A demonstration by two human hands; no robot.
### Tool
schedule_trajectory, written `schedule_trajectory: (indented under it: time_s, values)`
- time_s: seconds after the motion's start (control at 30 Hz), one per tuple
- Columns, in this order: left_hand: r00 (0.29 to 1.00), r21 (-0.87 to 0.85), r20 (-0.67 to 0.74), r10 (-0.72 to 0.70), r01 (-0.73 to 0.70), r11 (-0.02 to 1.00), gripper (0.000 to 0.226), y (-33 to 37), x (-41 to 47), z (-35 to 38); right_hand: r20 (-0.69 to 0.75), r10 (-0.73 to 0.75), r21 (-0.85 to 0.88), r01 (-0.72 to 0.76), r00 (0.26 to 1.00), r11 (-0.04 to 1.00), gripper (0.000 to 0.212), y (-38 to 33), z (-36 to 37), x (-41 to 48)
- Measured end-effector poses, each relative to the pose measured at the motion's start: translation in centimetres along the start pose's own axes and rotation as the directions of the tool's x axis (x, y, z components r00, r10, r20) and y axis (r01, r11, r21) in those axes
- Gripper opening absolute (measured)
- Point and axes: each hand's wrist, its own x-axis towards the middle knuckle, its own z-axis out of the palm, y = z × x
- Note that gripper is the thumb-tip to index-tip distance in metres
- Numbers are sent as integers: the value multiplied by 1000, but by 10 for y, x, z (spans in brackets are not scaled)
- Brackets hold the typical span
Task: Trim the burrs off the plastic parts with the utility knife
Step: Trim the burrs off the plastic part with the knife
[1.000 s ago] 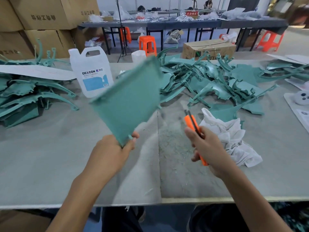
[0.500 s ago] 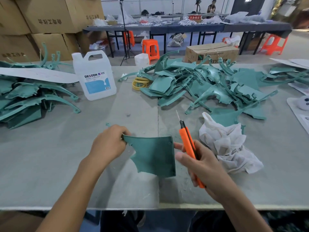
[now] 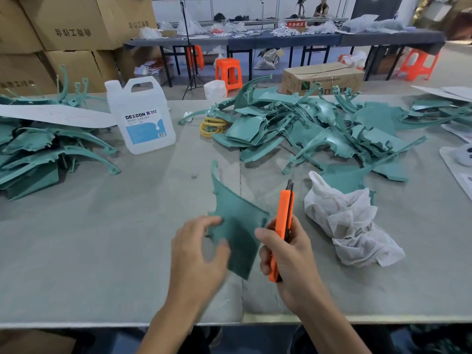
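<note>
My left hand (image 3: 196, 254) pinches the near-left edge of one green plastic part (image 3: 237, 226), thumb on the face turned to me and forefinger curled at the rim. The fingers are blurred, so I cannot say how firm that hold is. My right hand (image 3: 288, 261) is wrapped round the orange utility knife (image 3: 282, 233), with the handle across the palm, the tip pointing away from me, and the thumb laid just beside the part's right edge.

I take the white jug (image 3: 140, 116) as my mark. The held part sits nearer me than the jug and off to its right, lifted a little above the bench (image 3: 89, 238), its thin curved tail reaching up towards the jug's side of the bench. The knife is further right again, just beside the part. A crumpled white cloth (image 3: 352, 226) lies well to the jug's right. The big heap of green parts (image 3: 319, 129) spreads out right of the jug, and a smaller heap (image 3: 38, 152) lies to its left.

I judge this to be the setting-up step: the part is being turned and settled in the fingers, and the blade is not on any edge yet. Only a dark stub shows at the knife's tip, and I cannot tell how far the blade is out.

The next move calls for a steadier hold with the left hand, fingers clear of the edge to be cut. Then I would lay the blade flat along the part's right rim and draw it away from the thumb in a shallow scrape.
</note>
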Motion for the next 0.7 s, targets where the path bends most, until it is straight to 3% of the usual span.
schedule_trajectory:
  time_s: [0.07, 0.13, 0.3, 0.4, 0.47, 0.63, 0.7]
  values:
    - [961, 72, 275, -13, -7, 997, 85, -7, -12, 7, -13, 29, -63, -30, 999, 998, 28, 6, 6, -3]
    - [933, 151, 356, -55, 1, 989, 105, -14, -16, 12, -18, 63, -109, -65, 998, 992, 33, 12, 12, -7]
    - [989, 158, 141, -36, 13, 987, 86, -23, -14, 14, 61, 135, -188, -122, 989, 975, 33, 17, 17, -16]
    - [999, 244, 36, 3, -12, 970, 80, -32, -11, 7, 96, 166, -249, -137, 981, 959, 39, 16, 7, -18]
    - [1000, 291, -25, 19, -11, 957, 78, -42, -11, -2, 93, 160, -289, -127, 983, 949, 28, 15, -4, -16]
    - [998, 193, -57, -33, 44, 980, 57, -55, -6, -12, 169, 30, -591, 77, 985, 803, 9, 18, -23, -7]
    - [994, 112, -26, -105, 108, 988, 56, -54, -7, -9, 241, 11, -702, 167, 970, 693, 26, 14, -22, -3]
